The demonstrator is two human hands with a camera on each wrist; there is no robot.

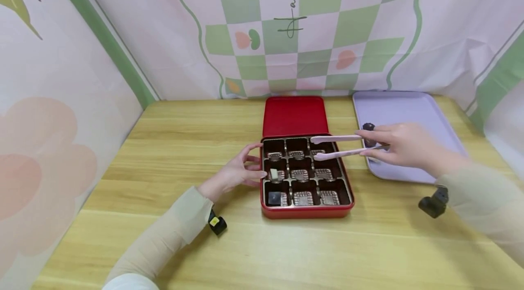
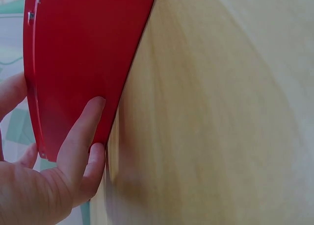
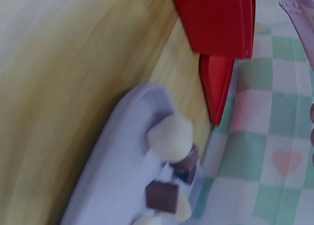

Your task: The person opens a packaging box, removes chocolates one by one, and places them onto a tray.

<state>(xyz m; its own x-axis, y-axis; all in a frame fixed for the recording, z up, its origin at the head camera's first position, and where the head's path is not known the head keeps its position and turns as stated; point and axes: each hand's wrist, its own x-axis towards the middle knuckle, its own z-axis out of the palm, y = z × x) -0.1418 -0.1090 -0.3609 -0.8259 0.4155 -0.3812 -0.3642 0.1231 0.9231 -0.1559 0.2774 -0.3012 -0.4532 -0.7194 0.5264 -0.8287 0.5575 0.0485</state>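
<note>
A red tin box (image 1: 307, 211) holds a brown tray with several compartments. A white chocolate (image 1: 273, 174) sits in the middle-left compartment and a dark square one (image 1: 274, 197) in the front-left. My left hand (image 1: 254, 162) rests against the box's left wall (image 2: 73, 63), its fingers (image 2: 83, 132) fairly straight on it. My right hand (image 1: 370, 144) grips pink tongs (image 1: 335, 146) over the box's far right compartments. The tong tips stand apart with nothing between them. One tong tip (image 3: 293, 7) shows in the right wrist view.
The red lid (image 1: 294, 116) lies flat behind the box. A lavender tray (image 1: 405, 108) at the right carries a dark chocolate (image 1: 368, 127); in the right wrist view the lavender tray (image 3: 113, 151) also holds a white ball (image 3: 171, 137) and a brown square (image 3: 162, 195). Cloth walls surround the wooden table (image 1: 184, 144).
</note>
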